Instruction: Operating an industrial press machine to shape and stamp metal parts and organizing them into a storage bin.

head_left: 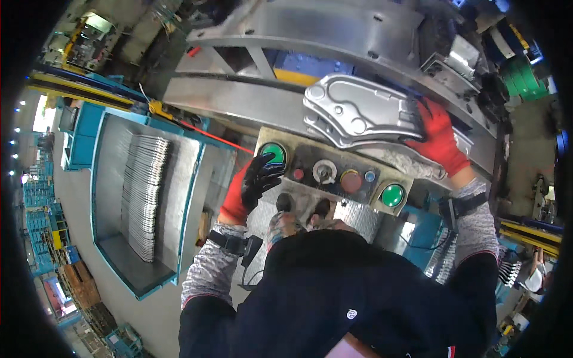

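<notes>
My left hand [255,184], in a red glove with black fingers, reaches over the left green push button [274,149] on a control box. Its fingers lie stretched across the button's near edge; whether they press it I cannot tell. My right hand [439,134], gloved in red, grips the right end of a silver stamped metal panel [373,107]. At least one more similar panel shows under its left edge, and the stack rests above the back of the control box [319,158]. Part of my right hand's fingers is hidden behind the panel's end.
A second green button [393,195], a red knob [351,181] and a selector switch sit on the box. To the left, a teal-edged bin [110,173] holds a row of upright metal parts [143,197]. The grey machine bed [239,107] runs behind the box.
</notes>
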Tool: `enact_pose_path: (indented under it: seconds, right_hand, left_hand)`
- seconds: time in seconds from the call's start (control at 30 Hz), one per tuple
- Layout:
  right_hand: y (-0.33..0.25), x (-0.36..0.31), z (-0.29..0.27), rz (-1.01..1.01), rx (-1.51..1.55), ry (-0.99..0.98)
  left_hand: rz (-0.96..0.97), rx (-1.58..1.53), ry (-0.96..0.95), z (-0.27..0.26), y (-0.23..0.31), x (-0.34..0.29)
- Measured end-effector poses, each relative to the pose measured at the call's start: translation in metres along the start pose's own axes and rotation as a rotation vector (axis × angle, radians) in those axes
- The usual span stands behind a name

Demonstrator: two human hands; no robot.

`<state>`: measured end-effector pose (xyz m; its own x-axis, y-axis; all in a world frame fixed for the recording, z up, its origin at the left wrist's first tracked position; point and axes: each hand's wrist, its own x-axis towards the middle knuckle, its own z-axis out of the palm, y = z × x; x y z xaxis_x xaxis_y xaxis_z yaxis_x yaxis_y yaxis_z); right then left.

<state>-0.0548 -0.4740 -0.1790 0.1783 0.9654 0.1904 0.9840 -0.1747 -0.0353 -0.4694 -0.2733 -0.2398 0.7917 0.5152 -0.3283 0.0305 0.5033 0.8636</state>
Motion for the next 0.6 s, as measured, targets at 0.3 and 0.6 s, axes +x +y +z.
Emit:
enact_pose_path:
  seconds: [0.3, 0.6]
  right_hand:
    - [-0.011, -0.013, -0.023, -0.012, -0.023, 0.082]
    - [-0.050, 0.022, -0.127, -0.045, -0.157, 0.300]
  left_hand:
    - [0.038, 0.092, -0.104, 0.018, 0.031, 0.036]
    - [0.504, 0.237, 0.085, 0.003, 0.080, 0.074]
